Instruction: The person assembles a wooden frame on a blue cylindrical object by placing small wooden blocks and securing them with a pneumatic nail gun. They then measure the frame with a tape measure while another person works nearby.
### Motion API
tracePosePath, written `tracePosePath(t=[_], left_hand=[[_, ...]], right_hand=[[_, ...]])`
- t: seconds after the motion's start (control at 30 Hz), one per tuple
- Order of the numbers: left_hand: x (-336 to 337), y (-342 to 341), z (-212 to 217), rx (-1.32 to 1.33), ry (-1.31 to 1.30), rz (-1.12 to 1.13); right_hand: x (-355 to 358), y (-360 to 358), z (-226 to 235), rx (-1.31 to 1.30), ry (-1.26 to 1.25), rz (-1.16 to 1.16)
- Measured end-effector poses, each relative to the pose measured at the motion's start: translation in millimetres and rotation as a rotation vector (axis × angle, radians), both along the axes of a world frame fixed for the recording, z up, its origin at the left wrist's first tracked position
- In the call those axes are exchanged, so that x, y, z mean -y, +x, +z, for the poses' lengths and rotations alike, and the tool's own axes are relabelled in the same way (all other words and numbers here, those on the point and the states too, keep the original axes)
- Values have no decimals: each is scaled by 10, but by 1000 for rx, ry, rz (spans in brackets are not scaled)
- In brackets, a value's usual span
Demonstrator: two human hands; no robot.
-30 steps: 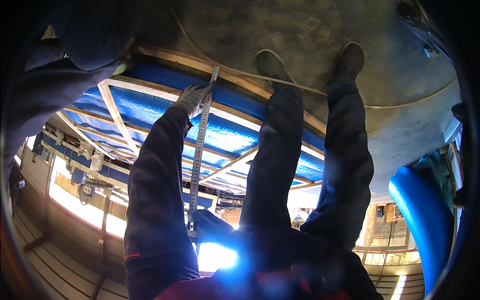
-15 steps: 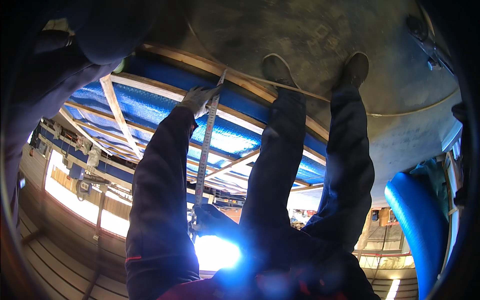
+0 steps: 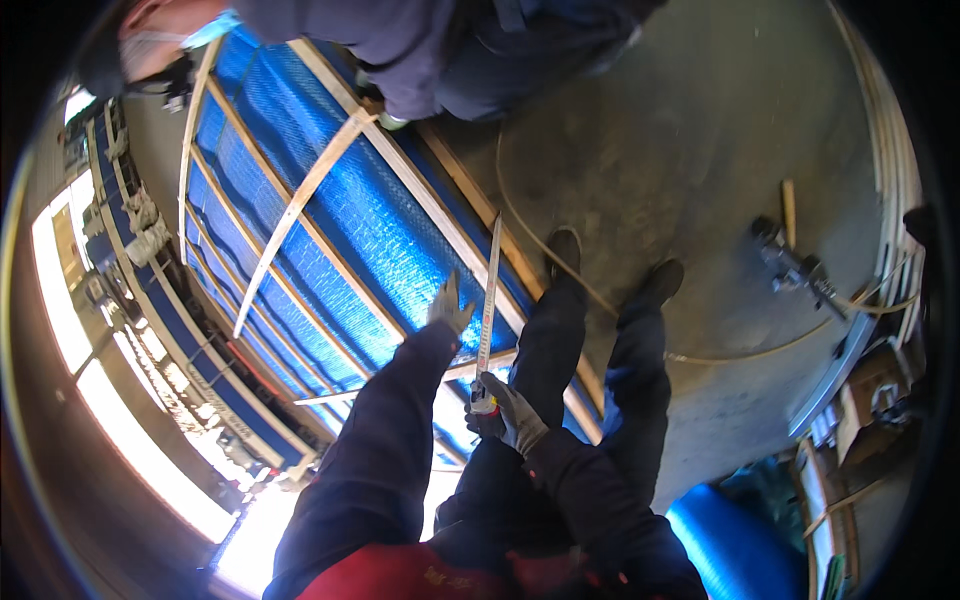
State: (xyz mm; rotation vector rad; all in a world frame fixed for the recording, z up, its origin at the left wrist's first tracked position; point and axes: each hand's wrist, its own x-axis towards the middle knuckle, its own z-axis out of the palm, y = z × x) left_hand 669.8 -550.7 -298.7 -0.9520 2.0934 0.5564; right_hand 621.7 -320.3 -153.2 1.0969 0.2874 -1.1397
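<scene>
My gloved right hand [image 3: 515, 415] is wrapped round the case of a tape measure [image 3: 484, 403]. Its pale blade [image 3: 489, 305] sticks out straight away from me, the tip over the near side of a wooden frame [image 3: 460, 190]. Just left of the blade, apart from it, my gloved left hand [image 3: 450, 308] has its fingers stretched out and nothing in them. Beneath the hands lies shiny blue sheeting [image 3: 350, 215], crossed by the frame's pale battens [image 3: 300, 205].
A co-worker [image 3: 410, 50] bends over the frame's far end, a gloved hand at a batten joint. A hose [image 3: 520, 215] trails across the floor near my feet. Right of me lie a dark tool [image 3: 790, 255] and a blue roll [image 3: 735, 545].
My left hand has let go of the tape blade and drawn back from it. My right hand has come up with the case. The view has turned, showing more of the co-worker.
</scene>
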Motion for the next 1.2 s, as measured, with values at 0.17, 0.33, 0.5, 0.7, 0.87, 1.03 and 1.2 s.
tracePosePath(t=[0.17, 0.33, 0.5, 0.7, 0.87, 1.03, 1.2], left_hand=[[-369, 1034, 371, -201, 290, 327], [-390, 2395, 900, -164, 281, 912], [-835, 3580, 1677, 233, 55, 804], [-1724, 3806, 1849, 298, 168, 1532], [-2130, 3369, 1557, 184, 391, 1504], [-2050, 3059, 1450, 97, 577, 1309], [-1441, 2698, 1376, 118, 537, 1220]], right_hand=[[328, 33, -101, 123, -165, -245], [878, 498, -206, 195, -191, -162], [1276, 796, -383, 115, 32, 60], [1538, 616, -686, 68, 35, -25], [1347, 409, -619, 4, 123, 176], [688, -342, -29, -89, -122, 314], [-528, -1824, 1188, -562, -305, 505]])
